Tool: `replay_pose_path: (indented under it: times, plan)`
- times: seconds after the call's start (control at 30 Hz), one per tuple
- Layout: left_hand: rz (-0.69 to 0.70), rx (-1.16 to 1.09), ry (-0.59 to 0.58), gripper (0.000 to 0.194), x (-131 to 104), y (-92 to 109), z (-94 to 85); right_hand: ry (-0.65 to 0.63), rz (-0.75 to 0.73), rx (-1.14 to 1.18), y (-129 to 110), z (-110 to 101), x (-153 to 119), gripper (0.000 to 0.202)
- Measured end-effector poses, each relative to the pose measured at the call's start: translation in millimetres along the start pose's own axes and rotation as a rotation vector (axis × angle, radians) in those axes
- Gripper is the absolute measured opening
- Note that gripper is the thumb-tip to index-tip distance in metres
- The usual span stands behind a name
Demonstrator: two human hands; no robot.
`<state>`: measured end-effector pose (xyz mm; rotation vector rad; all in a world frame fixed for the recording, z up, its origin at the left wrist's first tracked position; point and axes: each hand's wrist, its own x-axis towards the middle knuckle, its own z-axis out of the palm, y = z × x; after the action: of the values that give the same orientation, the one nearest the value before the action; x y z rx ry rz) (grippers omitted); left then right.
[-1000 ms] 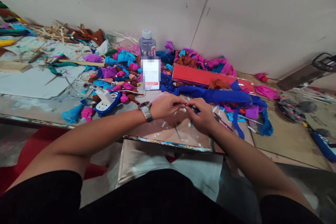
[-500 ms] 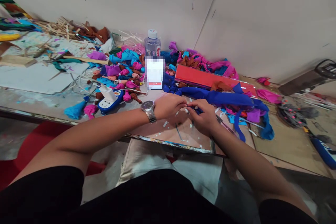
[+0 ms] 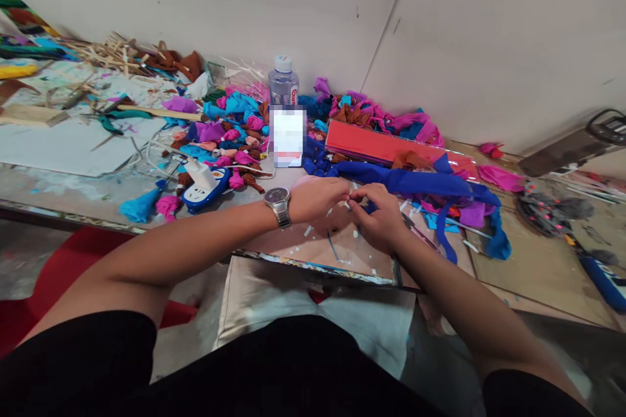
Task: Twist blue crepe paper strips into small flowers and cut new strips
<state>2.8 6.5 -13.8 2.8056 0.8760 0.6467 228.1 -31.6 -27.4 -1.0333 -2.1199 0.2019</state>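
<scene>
My left hand (image 3: 320,199), with a watch (image 3: 278,206) on its wrist, is over the table with its fingertips pinched together. Its fingertips meet those of my right hand (image 3: 381,214), which are closed too. What lies between the fingers is too small to make out. A bit of dark blue material (image 3: 370,206) shows at my right hand's fingers. Just behind both hands lies a long strip of blue cloth (image 3: 405,181). Small white scraps (image 3: 308,230) are scattered on the board below.
Behind the hands stand a bottle (image 3: 283,81) and a blurred white device (image 3: 288,137). A blue power strip (image 3: 206,190), coloured cloth bundles (image 3: 229,104) and a red packet (image 3: 376,142) lie around. Pliers (image 3: 115,120) are at the left, a grey tube-shaped object (image 3: 562,146) at the right.
</scene>
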Motion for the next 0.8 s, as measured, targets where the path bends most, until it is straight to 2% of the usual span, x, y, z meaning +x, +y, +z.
replay_pose_path:
  times: [0.23,0.43,0.53,0.8]
  plan:
    - [0.031,-0.007,-0.042,0.022,0.3,0.9,-2.1,-0.020,-0.036,0.019,0.7,-0.9,-1.3,0.007]
    - [0.005,-0.029,-0.051,0.032,0.1,2.1,-6.8,-0.031,-0.040,0.035,-1.3,-1.3,-1.6,0.010]
    - [0.010,-0.024,-0.057,0.030,0.8,3.4,-8.7,-0.028,-0.049,0.040,-1.5,-1.4,-1.7,0.010]
    - [0.001,-0.141,0.081,0.021,-0.6,-0.6,-8.7,-0.010,-0.056,0.032,0.0,-0.7,-1.3,0.005]
